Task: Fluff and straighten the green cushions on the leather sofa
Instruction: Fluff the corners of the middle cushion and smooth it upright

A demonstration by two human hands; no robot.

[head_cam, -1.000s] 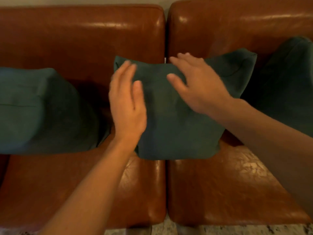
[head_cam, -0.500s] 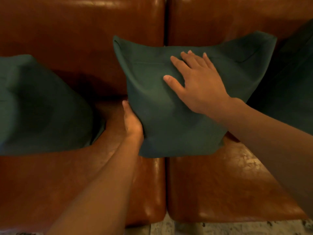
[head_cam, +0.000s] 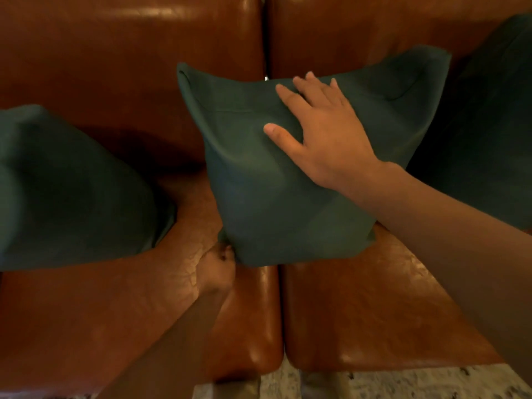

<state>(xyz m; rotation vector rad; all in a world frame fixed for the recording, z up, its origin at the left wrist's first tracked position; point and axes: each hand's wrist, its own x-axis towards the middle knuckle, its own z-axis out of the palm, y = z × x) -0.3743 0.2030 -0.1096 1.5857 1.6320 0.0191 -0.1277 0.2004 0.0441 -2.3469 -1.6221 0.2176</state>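
— Where is the middle cushion (head_cam: 276, 203) sitting?

— Upright on the leather sofa (head_cam: 374, 306), straddling the gap between the two seat pads; its top leans back against the backrest, where the two back panels meet; its upper corners stick out to either side and the fabric sags a little between them.

— And the hands?

— The right hand (head_cam: 325, 133) lies flat on the upper front of that cushion; its fingers are straight and spread, reaching up to the top edge, with the thumb stretched out toward the left; the cloth dimples slightly under the palm. The left hand (head_cam: 217, 267) is down at the cushion's lower left corner; its fingers are curled in against the fabric there and seem to pinch the corner, though most of them are hidden behind the cushion, so the exact hold is hard to read.

— Are there other cushions?

— Two more, both dark green; the left cushion (head_cam: 72, 191) slumps on the left seat pad, near the middle one but not touching it; the right cushion (head_cam: 489, 133) leans on the backrest at the right edge of the view, partly behind the right forearm and just beside the middle cushion's upper right corner.

— Anything below the sofa?

— A strip of pale speckled floor (head_cam: 417, 384) shows along the bottom edge, in front of the seat pads.
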